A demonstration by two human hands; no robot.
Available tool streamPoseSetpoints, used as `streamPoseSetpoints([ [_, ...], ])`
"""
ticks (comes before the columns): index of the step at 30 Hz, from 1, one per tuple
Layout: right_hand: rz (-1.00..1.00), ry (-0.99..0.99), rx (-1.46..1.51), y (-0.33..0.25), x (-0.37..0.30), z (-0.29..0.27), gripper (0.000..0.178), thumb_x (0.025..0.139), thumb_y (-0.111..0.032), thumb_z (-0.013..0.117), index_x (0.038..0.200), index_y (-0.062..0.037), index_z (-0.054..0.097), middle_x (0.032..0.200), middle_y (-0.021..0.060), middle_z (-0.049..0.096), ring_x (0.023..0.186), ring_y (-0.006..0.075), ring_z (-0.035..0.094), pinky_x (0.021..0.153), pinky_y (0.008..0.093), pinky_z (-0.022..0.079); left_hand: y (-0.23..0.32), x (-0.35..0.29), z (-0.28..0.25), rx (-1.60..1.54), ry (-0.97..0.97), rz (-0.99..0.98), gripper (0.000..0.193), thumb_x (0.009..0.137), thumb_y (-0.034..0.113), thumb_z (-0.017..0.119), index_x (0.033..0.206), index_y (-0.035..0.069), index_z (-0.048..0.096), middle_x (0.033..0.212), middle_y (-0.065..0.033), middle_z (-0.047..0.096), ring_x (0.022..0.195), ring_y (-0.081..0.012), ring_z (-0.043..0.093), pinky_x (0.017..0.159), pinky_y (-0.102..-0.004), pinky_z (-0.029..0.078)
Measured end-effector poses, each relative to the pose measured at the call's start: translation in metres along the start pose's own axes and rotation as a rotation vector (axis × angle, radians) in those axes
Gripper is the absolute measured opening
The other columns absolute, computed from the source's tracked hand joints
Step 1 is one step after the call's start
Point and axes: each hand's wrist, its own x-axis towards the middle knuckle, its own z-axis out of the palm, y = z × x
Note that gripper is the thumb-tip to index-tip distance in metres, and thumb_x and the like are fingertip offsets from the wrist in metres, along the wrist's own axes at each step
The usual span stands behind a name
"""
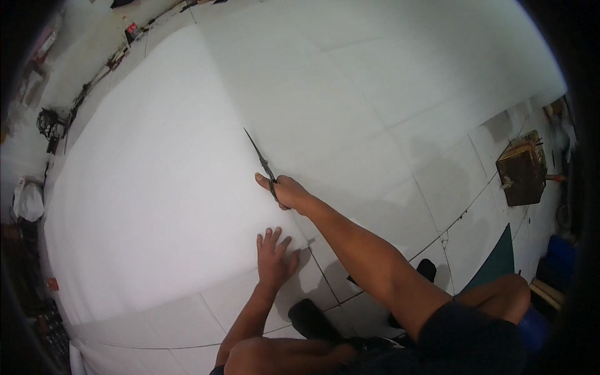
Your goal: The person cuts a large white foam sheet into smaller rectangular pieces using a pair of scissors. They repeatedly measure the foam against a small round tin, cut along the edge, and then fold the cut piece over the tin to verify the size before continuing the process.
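Observation:
My right hand (284, 192) is closed around the handles of dark scissors (264, 164). Their blades look closed together and point away toward the far left, along the edge between two white areas. To the left a broad sheet of white material (150, 169) covers the tiles in an opaque layer. On the right a thinner, see-through part (337, 106) lets the tile lines show. My left hand (275, 256) rests with spread fingers on the near right corner of the white sheet, holding nothing. Whether the scissors touch the sheet, I cannot tell.
White floor tiles (212, 309) show along the near side. A rusty brown metal box (522, 169) stands at the right, beyond a green triangular piece (494, 262). A bottle (131, 29) stands far left; a white plastic bag (28, 199) lies at the left edge.

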Motion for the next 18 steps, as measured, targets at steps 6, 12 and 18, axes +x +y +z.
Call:
streamPoseSetpoints([
  [6,-0.182,0.185,-0.147,0.015,0.022,0.006,0.064,0.083,-0.069,0.060,0.066,-0.0074,0.055,0.054,0.0072,0.054,0.046,0.0185,0.054,0.048,0.0353,0.043,-0.002,0.004,-0.007,-0.023,-0.079,0.035,0.057,0.071,0.018,0.074,0.123,0.007,0.054,0.140,-0.0235,0.043,0.134,-0.0475,0.035,0.109,-0.0648,0.023],
  [12,-0.094,0.052,-0.025,-0.023,0.041,0.003,0.067,0.081,-0.073,0.058,0.063,-0.0087,0.052,0.051,0.0060,0.051,0.043,0.0185,0.050,0.046,0.0337,0.041,0.003,0.006,-0.014,-0.032,-0.113,0.006,0.056,0.071,0.026,0.074,0.121,0.006,0.057,0.137,-0.0247,0.044,0.132,-0.0490,0.035,0.107,-0.0666,0.023],
  [18,-0.118,0.119,-0.093,-0.033,0.078,-0.006,0.067,0.081,-0.074,0.056,0.062,-0.0098,0.050,0.051,0.0051,0.049,0.045,0.0180,0.051,0.046,0.0345,0.042,0.006,0.013,-0.019,-0.072,-0.170,0.011,0.059,0.073,0.032,0.073,0.123,0.006,0.055,0.138,-0.0238,0.042,0.132,-0.0492,0.034,0.108,-0.0670,0.022],
])
